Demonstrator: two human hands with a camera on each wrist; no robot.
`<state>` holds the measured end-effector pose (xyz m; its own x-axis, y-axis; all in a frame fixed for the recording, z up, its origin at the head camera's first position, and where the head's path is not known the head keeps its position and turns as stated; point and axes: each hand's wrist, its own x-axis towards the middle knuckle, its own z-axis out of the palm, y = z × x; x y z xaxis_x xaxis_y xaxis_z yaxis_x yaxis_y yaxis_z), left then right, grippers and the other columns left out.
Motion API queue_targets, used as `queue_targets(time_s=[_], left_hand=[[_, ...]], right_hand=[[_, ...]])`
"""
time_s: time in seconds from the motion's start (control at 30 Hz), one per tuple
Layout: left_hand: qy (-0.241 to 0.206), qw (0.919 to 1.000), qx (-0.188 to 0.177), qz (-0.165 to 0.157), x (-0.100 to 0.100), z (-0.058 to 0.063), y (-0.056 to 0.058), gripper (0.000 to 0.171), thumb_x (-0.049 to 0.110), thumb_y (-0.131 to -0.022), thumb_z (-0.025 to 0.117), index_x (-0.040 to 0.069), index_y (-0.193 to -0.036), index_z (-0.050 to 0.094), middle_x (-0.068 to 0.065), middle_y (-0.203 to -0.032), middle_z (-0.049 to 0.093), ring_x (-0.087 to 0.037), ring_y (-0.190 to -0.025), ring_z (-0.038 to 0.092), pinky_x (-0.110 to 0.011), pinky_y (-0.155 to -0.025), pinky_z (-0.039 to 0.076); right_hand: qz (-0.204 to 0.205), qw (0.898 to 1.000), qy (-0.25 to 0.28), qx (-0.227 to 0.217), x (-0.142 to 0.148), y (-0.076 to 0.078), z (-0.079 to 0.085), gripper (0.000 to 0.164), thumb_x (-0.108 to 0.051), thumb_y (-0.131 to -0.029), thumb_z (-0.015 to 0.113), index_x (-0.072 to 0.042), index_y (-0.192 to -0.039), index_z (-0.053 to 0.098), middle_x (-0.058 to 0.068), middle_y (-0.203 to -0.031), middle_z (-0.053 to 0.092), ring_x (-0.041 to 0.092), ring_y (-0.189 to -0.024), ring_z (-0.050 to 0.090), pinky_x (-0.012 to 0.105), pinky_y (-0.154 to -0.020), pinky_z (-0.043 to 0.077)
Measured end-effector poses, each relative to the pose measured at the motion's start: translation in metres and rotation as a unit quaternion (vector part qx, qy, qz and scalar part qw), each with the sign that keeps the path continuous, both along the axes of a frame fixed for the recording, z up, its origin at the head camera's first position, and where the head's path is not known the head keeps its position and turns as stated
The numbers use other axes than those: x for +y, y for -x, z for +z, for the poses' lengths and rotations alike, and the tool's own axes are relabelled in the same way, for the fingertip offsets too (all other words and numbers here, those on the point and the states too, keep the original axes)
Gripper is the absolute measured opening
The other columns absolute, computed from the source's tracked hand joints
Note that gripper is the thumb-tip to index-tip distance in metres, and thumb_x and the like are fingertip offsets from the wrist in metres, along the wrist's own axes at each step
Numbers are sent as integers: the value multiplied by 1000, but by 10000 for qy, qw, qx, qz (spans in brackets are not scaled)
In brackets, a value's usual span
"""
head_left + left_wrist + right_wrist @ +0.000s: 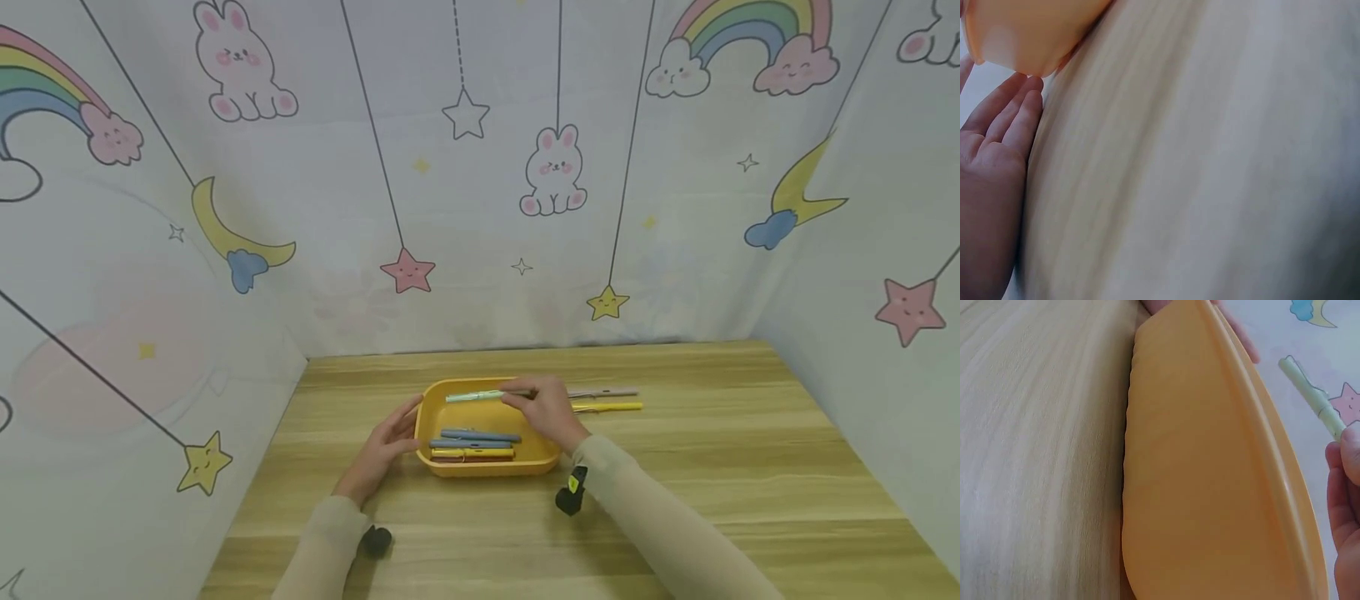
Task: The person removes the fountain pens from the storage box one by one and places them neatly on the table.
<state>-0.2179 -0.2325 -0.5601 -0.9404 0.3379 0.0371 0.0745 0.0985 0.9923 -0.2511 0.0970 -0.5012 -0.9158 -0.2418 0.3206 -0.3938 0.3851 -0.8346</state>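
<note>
My right hand (551, 412) pinches a light green pen (474, 396) near one end and holds it over the back of a yellow-orange tray (495, 470). In the right wrist view the pen (1311, 390) points away from the thumb and fingertips, above the tray wall (1191, 456). At the tray's left side, my left hand (382, 454) touches the outer wall with fairly straight fingers, as the left wrist view shows. Two blue pens (480, 436), a yellow pen (472, 453) and a dark reddish-brown pen (468, 459) lie in the front part of the tray.
To the right of the tray, a pinkish-grey pen (611, 392) and another yellow pen (615, 407) lie on the wood-grain table (720, 467), partly hidden by my right hand. A patterned curtain (480, 217) surrounds the table at the back and sides.
</note>
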Motion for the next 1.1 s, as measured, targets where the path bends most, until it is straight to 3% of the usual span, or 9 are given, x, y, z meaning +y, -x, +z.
queue_targets(time_s=[0.07, 0.23, 0.63, 0.9, 1.1], left_hand=[[-34, 10000, -6, 11, 0, 1, 0, 75, 9, -100, 67, 24, -166, 35, -17, -167, 37, -36, -152, 38, -51, -125, 27], [-10, 10000, 15, 4, 0, 0, -1, 75, 9, -100, 67, 24, -166, 35, -17, -168, 36, -37, -153, 37, -54, -125, 25], [-27, 10000, 37, -29, -1, -4, 2, 74, 9, -100, 67, 23, -166, 34, -18, -168, 35, -38, -152, 37, -53, -125, 25], [28, 10000, 68, 0, -1, -5, 3, 75, 12, -99, 68, 21, -166, 35, -17, -167, 37, -37, -152, 39, -49, -124, 27], [107, 9999, 110, 34, -1, -7, 4, 74, 11, -100, 67, 21, -166, 34, -17, -166, 38, -37, -151, 40, -34, -121, 34]], right_hand=[[37, 9999, 145, 74, 2, 0, 0, 17, -7, -92, 80, -9, -108, 85, 7, -107, 81, 14, -83, 74, 24, -67, 59], [324, 9978, 565, 139, 9, -1, 0, 16, -7, -93, 79, -7, -108, 84, 10, -107, 80, 19, -90, 77, 28, -75, 63], [459, 9972, 598, -18, 19, -2, -4, 18, -8, -94, 78, -9, -112, 83, 8, -110, 80, 14, -91, 76, 27, -74, 63], [448, 9966, 670, -167, 22, -2, -3, 18, -9, -94, 78, -10, -111, 84, 7, -110, 80, 13, -90, 76, 45, -78, 65], [397, 9964, 740, -150, 26, -3, -1, 18, -9, -93, 79, -10, -110, 84, 9, -111, 80, 15, -91, 77, 32, -76, 64]])
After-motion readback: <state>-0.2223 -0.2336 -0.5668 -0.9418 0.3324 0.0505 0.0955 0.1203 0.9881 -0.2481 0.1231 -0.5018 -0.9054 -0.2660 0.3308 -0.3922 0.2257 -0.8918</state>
